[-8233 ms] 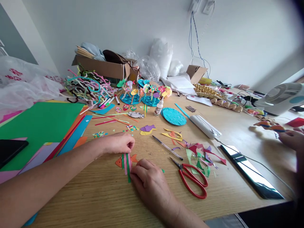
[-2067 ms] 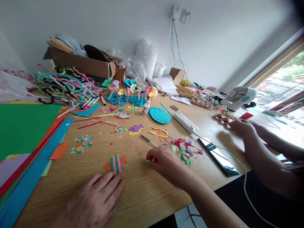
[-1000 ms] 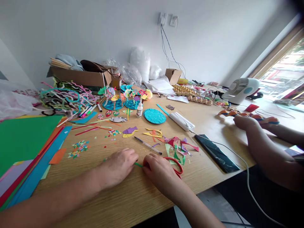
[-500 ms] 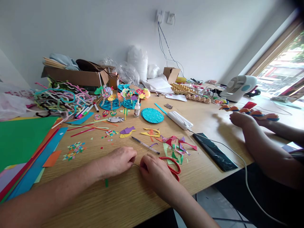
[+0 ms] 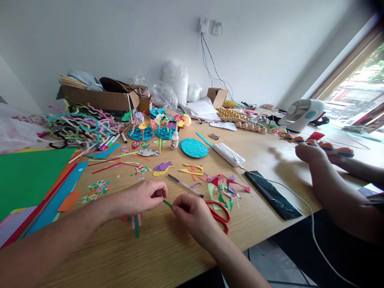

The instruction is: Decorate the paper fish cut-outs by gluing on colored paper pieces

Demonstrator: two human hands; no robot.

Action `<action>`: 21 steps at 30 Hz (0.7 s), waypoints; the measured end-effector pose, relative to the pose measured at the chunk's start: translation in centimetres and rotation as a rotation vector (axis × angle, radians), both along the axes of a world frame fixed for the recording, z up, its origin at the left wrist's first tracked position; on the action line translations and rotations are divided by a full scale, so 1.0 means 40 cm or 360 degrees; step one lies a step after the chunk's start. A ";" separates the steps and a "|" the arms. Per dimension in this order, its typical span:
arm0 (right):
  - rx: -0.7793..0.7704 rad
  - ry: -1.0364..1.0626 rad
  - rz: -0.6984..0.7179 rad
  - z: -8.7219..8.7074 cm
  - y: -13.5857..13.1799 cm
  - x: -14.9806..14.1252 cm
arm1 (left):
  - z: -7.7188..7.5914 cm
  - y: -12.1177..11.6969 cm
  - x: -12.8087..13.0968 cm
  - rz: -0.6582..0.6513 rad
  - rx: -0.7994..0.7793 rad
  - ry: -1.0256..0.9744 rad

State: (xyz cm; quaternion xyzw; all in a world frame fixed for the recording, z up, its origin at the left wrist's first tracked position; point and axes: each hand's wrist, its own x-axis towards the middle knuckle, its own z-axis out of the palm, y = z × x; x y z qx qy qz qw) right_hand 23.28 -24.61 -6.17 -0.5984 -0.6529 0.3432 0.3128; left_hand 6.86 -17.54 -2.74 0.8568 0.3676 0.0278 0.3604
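Note:
A narrow green paper strip [image 5: 167, 203] stretches between my two hands just above the table. My left hand [image 5: 147, 195] pinches its left end with the fingertips. At the other end, my right hand [image 5: 189, 210] grips it between thumb and fingers. Beneath my left wrist lie pink and green paper strips [image 5: 137, 225], partly hidden by the arm. Red-handled scissors [image 5: 220, 216] rest right beside my right hand, their blades out of sight under it. A pen [image 5: 185, 185] lies just beyond my hands, near a purple and yellow paper fish [image 5: 163, 168].
Paper scraps [image 5: 223, 188] and a black phone [image 5: 273, 195] lie to the right, with a white power strip [image 5: 228, 154] behind. A glue bottle [image 5: 174, 140] stands by a blue disc [image 5: 194, 148]. Coloured sheets [image 5: 27, 180] cover the left. Another person's hand [image 5: 310, 152] holds a painted strip at right.
My hands have turned and lifted slightly, and the green strip between them now shows its flat side. My left hand has shifted left, uncovering more of the pink and green strips.

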 end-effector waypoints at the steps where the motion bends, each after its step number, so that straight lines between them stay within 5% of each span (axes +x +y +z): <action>1: -0.0056 0.0061 -0.0039 -0.002 0.001 -0.001 | -0.003 -0.002 -0.007 0.0037 -0.0078 -0.0074; 5: -0.0191 0.0190 -0.0100 -0.008 0.006 -0.010 | -0.023 -0.013 -0.025 0.0178 -0.0326 -0.0281; 13: -0.0131 0.0289 0.0014 -0.021 0.002 -0.025 | -0.020 -0.010 -0.039 0.0281 -0.0326 -0.0354; 17: 0.0458 -0.0051 0.0028 -0.038 -0.009 -0.015 | 0.001 0.003 -0.059 0.0250 -0.0371 -0.0275; 21: 0.1100 -0.0552 0.0331 -0.038 -0.015 -0.018 | 0.003 0.010 -0.071 0.0222 -0.0440 -0.0231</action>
